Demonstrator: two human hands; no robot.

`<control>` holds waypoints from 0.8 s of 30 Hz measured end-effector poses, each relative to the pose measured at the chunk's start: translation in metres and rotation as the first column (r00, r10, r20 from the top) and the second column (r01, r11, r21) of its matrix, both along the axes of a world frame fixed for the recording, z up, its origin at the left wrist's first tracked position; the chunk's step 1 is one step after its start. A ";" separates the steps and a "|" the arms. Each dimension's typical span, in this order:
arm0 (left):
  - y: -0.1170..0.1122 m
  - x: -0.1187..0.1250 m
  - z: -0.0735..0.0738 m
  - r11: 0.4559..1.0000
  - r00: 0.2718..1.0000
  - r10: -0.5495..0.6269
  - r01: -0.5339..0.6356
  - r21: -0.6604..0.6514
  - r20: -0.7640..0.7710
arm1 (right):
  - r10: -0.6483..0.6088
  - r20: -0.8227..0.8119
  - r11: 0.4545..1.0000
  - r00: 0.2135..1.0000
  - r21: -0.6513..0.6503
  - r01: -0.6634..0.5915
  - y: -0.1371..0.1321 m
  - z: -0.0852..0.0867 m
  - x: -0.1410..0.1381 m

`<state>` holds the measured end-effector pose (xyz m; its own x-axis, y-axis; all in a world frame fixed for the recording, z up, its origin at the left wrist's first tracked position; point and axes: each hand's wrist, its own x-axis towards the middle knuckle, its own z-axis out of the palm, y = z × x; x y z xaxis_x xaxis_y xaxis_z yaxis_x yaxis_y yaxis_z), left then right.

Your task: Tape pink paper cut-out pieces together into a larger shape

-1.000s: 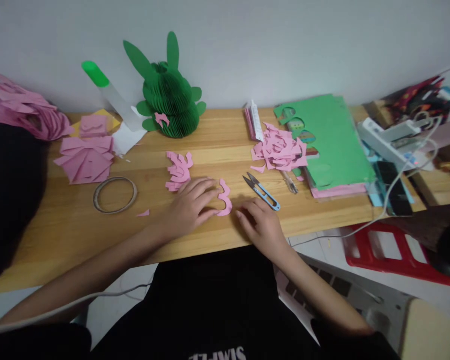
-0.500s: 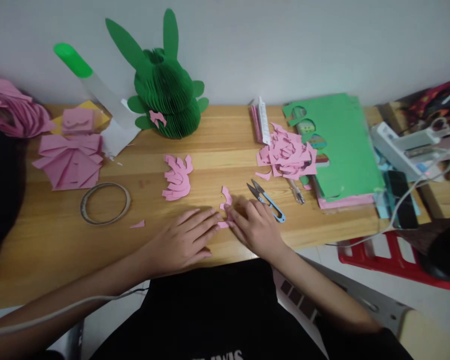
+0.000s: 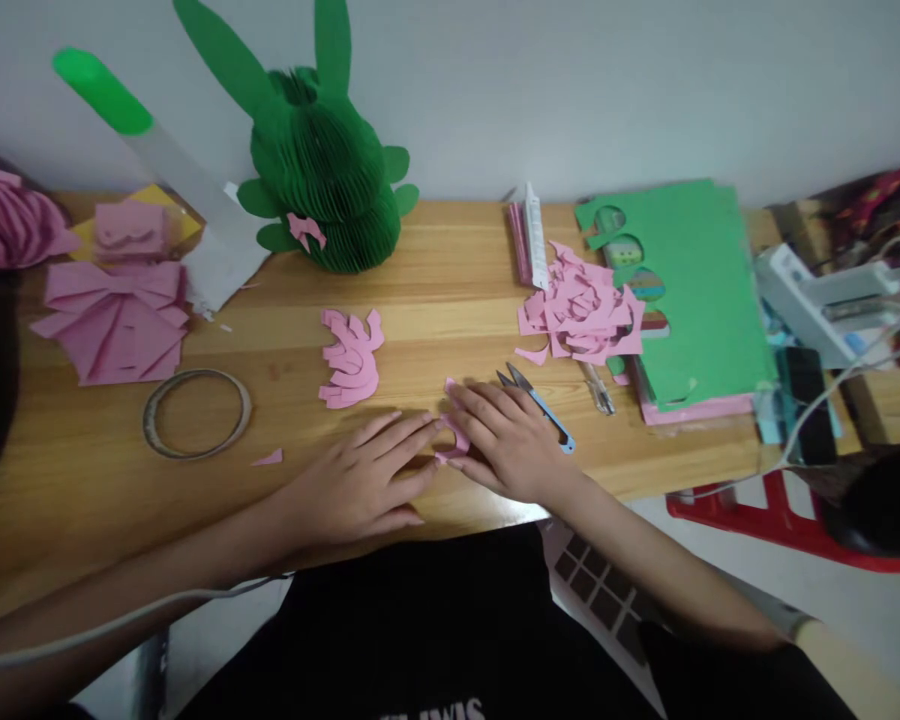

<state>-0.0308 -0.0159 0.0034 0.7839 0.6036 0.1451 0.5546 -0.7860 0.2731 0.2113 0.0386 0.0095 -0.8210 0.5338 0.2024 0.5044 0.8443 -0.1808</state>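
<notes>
On the wooden table (image 3: 292,400), a pale ring (image 3: 150,428) is seen lying flat at the left, with a small pink scrap (image 3: 268,457) just beside it. Farther right, a stack of pink cutouts (image 3: 351,358) is laid beyond the left hand (image 3: 367,480), which is held palm down, fingers loosely spread, nothing grasped. Between the hands, a scalloped pink strip (image 3: 461,440) is placed with its long axis running from the far side toward the body; its near curve is opened leftward. It is partly covered by the right hand (image 3: 506,440), its fingers slightly bent; whether the strip is pinched cannot be told. Blue-handled snips (image 3: 547,412) are partly hidden behind that hand.
</notes>
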 end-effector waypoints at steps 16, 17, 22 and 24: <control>0.008 0.000 0.006 0.999 1.000 -0.031 0.031 -0.021 -0.003 | -0.026 -0.062 0.998 0.998 -0.059 0.023 0.018 -0.004 0.002; 0.008 -0.001 0.006 0.999 0.999 -0.036 0.036 -0.016 -0.010 | -0.024 -0.066 0.999 0.998 -0.046 0.021 0.018 -0.005 0.002; 0.011 -0.003 0.008 0.998 0.998 -0.058 0.058 -0.020 -0.033 | -0.012 -0.078 1.000 0.997 -0.020 0.010 0.016 -0.007 0.003; 0.013 -0.003 0.009 0.997 0.997 -0.066 0.065 -0.028 -0.031 | -0.017 -0.080 0.999 0.997 -0.045 0.013 0.016 -0.007 0.004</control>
